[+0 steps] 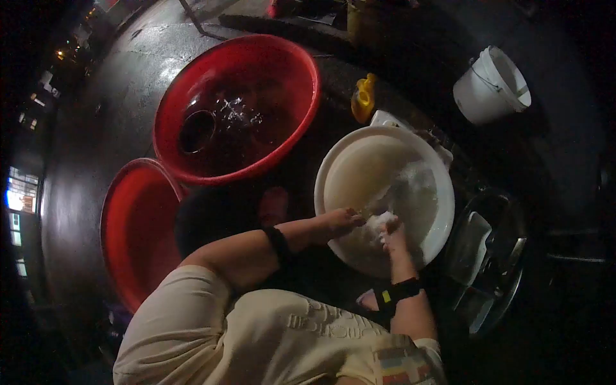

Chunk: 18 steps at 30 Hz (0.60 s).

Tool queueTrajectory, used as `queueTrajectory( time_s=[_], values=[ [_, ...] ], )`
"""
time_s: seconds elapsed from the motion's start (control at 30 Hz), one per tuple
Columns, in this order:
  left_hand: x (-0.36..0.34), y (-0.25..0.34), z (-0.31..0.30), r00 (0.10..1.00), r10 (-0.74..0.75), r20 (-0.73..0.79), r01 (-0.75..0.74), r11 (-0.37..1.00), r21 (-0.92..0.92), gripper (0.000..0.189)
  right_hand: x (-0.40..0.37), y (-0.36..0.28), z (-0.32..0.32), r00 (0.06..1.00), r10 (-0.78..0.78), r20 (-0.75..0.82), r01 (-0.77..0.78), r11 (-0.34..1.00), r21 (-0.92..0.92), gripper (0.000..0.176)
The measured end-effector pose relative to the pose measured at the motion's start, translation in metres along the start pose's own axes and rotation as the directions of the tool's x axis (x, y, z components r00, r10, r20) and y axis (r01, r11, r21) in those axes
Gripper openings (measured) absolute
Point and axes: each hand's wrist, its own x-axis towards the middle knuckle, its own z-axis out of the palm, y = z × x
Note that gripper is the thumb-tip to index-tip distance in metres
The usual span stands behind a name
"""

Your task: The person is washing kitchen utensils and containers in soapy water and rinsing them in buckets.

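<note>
A white basin (322,168) of cloudy, sudsy water stands in front of me. My left hand (344,222) is over its near left side, fingers curled; what they hold, if anything, is too dark to make out. My right hand (394,236) is closed around a white, foamy wad (380,222), perhaps a sponge or cloth; suds hide its kind. The two hands are close together, low over the water. Foam (417,176) floats toward the basin's far right side.
A large red tub (301,138) with water and shiny items in it is at the far left, another red tub (138,224) nearer. A yellow jug-like container (364,97) and a white bucket (481,96) stand beyond. A metal basin (494,289) with dishes is at right.
</note>
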Motion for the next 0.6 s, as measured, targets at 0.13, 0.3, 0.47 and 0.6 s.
queueTrajectory(
  time_s=[0.13,0.3,0.47,0.6],
  values=[
    [0.021,0.000,0.004,0.969,-0.040,-0.244,-0.048,0.938,-0.344,0.050,-0.026,-0.028,0.008,0.926,-0.079,0.368,0.080,0.997,0.012,0.021],
    [0.021,0.006,-0.030,0.686,0.151,-0.712,-0.535,0.767,-0.354,0.072,-0.037,-0.044,0.018,0.901,0.037,0.431,-0.039,0.999,-0.004,0.018],
    [-0.017,0.029,-0.048,0.812,0.199,-0.549,-0.464,0.789,-0.402,0.049,-0.054,-0.068,0.002,0.652,-0.546,0.526,0.703,0.174,-0.690,0.018],
    [-0.025,0.020,-0.043,0.911,0.348,-0.222,-0.153,0.784,0.602,0.027,-0.049,-0.078,-0.004,0.563,-0.609,0.559,0.736,0.062,-0.674,0.019]
  ],
)
